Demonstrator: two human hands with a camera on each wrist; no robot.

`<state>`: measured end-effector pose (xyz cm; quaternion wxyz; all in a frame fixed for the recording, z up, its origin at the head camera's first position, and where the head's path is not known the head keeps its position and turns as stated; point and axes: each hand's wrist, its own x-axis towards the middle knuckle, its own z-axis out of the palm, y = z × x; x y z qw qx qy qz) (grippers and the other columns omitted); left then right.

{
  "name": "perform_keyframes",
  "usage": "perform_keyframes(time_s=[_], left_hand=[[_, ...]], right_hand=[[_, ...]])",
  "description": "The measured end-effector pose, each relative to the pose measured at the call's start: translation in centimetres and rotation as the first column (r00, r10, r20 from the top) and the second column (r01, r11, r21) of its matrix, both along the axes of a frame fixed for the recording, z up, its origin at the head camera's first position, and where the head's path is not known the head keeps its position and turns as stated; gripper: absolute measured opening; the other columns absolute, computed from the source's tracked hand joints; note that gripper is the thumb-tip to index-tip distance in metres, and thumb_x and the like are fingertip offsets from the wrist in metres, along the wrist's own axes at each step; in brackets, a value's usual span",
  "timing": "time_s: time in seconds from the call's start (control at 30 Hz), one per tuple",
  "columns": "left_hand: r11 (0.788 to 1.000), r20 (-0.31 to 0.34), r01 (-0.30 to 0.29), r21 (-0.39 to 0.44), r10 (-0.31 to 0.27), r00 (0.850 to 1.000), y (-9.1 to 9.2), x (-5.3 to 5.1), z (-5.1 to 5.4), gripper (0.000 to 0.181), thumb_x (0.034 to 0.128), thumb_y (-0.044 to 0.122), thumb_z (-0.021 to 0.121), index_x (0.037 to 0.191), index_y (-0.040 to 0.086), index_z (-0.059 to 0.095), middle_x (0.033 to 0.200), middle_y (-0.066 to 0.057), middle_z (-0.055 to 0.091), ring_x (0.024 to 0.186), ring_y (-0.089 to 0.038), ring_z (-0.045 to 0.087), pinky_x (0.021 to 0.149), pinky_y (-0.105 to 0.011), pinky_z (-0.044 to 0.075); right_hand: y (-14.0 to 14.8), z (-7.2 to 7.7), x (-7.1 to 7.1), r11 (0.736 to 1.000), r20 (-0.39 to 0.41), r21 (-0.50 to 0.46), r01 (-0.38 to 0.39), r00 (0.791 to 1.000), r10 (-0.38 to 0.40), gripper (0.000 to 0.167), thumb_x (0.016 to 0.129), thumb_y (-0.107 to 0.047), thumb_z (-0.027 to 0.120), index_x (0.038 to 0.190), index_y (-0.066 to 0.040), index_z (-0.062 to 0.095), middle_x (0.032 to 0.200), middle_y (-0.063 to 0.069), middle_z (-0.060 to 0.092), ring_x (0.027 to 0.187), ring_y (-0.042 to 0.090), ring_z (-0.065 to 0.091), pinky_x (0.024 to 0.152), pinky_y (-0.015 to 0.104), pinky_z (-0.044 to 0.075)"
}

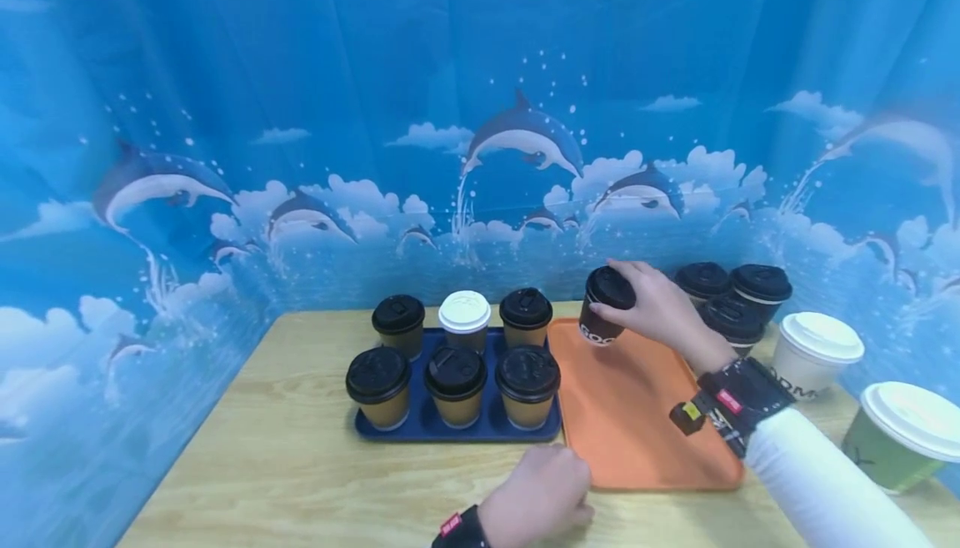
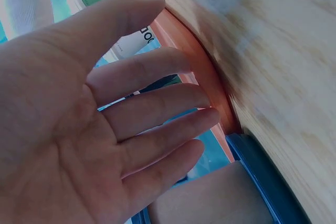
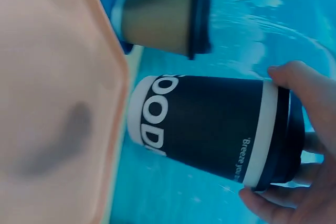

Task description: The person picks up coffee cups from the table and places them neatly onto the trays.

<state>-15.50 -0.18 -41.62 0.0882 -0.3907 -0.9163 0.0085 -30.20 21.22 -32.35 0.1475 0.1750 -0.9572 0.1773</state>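
Note:
My right hand (image 1: 656, 306) grips a black paper coffee cup (image 1: 597, 319) by its black lid, fingers and thumb spread round the rim. White lettering runs near its base in the right wrist view. The cup hangs upright and raised over the far left part of the orange tray (image 1: 630, 439). My left hand (image 1: 542, 490) is near the front edge of the trays, low over the table. In the left wrist view its fingers (image 2: 157, 95) are loosely bent and hold nothing. Beside the orange tray, a dark blue tray (image 1: 416, 433) bears two rows of lidded cups.
Most cups on the blue tray are brown with black lids, such as the front left cup (image 1: 384, 402); one has a white lid (image 1: 464, 312). Right of the orange tray stand three black-lidded cups, a white cup (image 1: 813, 356) and a green cup (image 1: 896, 439). A dolphin-print curtain (image 1: 360, 114) hangs behind.

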Motion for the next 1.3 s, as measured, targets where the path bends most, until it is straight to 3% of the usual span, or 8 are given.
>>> perform_keyframes(time_s=[0.1, 0.27, 0.43, 0.53, 0.77, 1.0, 1.17, 1.3], left_hand=[[1.0, -0.001, 0.0, -0.003, 0.0, 1.0, 0.1, 0.1, 0.0, 0.043, 0.0737, 0.033, 0.08, 0.052, 0.023, 0.044, 0.053, 0.013, 0.046, 0.055, -0.005, 0.05, 0.05, -0.022, 0.035], [0.999, -0.059, -0.022, -0.049, 0.019, 0.998, 0.3, 0.0, -0.1, 0.045, 0.0738, 0.041, 0.081, 0.051, 0.025, 0.047, 0.052, 0.014, 0.049, 0.057, -0.005, 0.053, 0.055, -0.023, 0.039], [0.996, -0.075, -0.044, -0.077, 0.039, 0.996, 0.7, 0.0, 0.1, 0.043, 0.0741, 0.045, 0.082, 0.051, 0.026, 0.05, 0.054, 0.013, 0.053, 0.06, -0.007, 0.055, 0.059, -0.025, 0.04], [0.996, -0.082, -0.044, -0.078, 0.038, 0.996, 0.7, -0.1, 0.3, 0.042, 0.0742, 0.043, 0.081, 0.051, 0.026, 0.05, 0.055, 0.013, 0.053, 0.06, -0.008, 0.054, 0.059, -0.025, 0.039], [0.997, -0.033, -0.051, -0.058, 0.049, 0.998, 0.6, -0.1, 0.2, 0.043, 0.0754, 0.043, 0.082, 0.051, 0.025, 0.052, 0.057, 0.014, 0.053, 0.063, -0.007, 0.053, 0.059, -0.025, 0.039], [0.996, -0.051, -0.033, -0.08, 0.029, 0.998, 0.9, 0.0, -0.1, 0.044, 0.0762, 0.046, 0.082, 0.049, 0.026, 0.053, 0.06, 0.014, 0.057, 0.066, -0.006, 0.053, 0.063, -0.024, 0.04], [0.995, 0.024, -0.029, -0.095, 0.032, 0.999, 0.9, -0.3, 0.0, 0.043, 0.0789, 0.044, 0.081, 0.051, 0.024, 0.055, 0.059, 0.014, 0.054, 0.066, -0.005, 0.053, 0.068, -0.024, 0.041], [0.996, 0.031, -0.048, -0.075, 0.051, 0.998, 0.8, -0.4, 0.0, 0.042, 0.0782, 0.042, 0.081, 0.052, 0.024, 0.054, 0.06, 0.013, 0.054, 0.069, -0.007, 0.055, 0.07, -0.025, 0.043]], right_hand=[[-0.8, -0.6, -1.8, 0.999, 0.018, 0.001, -0.032, 0.999, 0.032, 0.078, 0.09, -0.041, 0.074, 0.15, 0.0, 0.044, 0.144, 0.032, 0.048, 0.125, 0.051, 0.052, 0.09, 0.062, 0.05], [-1.8, -1.4, -4.1, 0.998, 0.057, 0.041, -0.042, 0.998, 0.039, 0.079, 0.089, -0.041, 0.075, 0.15, -0.001, 0.044, 0.143, 0.032, 0.048, 0.124, 0.05, 0.053, 0.091, 0.062, 0.051], [-2.2, -1.2, -5.1, 0.996, 0.071, 0.073, -0.043, 0.997, 0.038, 0.081, 0.089, -0.042, 0.075, 0.151, -0.001, 0.043, 0.144, 0.032, 0.047, 0.123, 0.049, 0.055, 0.09, 0.062, 0.051], [-2.7, -0.9, -5.4, 0.995, 0.062, 0.089, -0.046, 0.997, 0.04, 0.08, 0.089, -0.042, 0.076, 0.15, -0.002, 0.044, 0.144, 0.032, 0.047, 0.122, 0.049, 0.056, 0.089, 0.062, 0.052], [-3.9, -0.9, -5.4, 0.992, 0.074, 0.104, -0.066, 0.996, 0.059, 0.079, 0.088, -0.042, 0.077, 0.15, -0.004, 0.046, 0.139, 0.029, 0.051, 0.119, 0.046, 0.058, 0.086, 0.06, 0.054], [-4.0, -1.5, -5.2, 0.994, 0.083, 0.099, -0.053, 0.996, 0.044, 0.078, 0.088, -0.042, 0.077, 0.15, -0.004, 0.046, 0.139, 0.028, 0.052, 0.118, 0.044, 0.058, 0.086, 0.057, 0.054], [-4.1, -1.8, -5.3, 0.993, 0.096, 0.099, -0.062, 0.994, 0.053, 0.08, 0.089, -0.045, 0.075, 0.15, -0.004, 0.045, 0.143, 0.028, 0.049, 0.121, 0.044, 0.058, 0.089, 0.057, 0.054], [-4.1, -1.9, -5.5, 0.993, 0.095, 0.097, -0.068, 0.994, 0.059, 0.08, 0.089, -0.046, 0.075, 0.15, -0.004, 0.045, 0.144, 0.028, 0.049, 0.12, 0.043, 0.059, 0.089, 0.056, 0.054]])
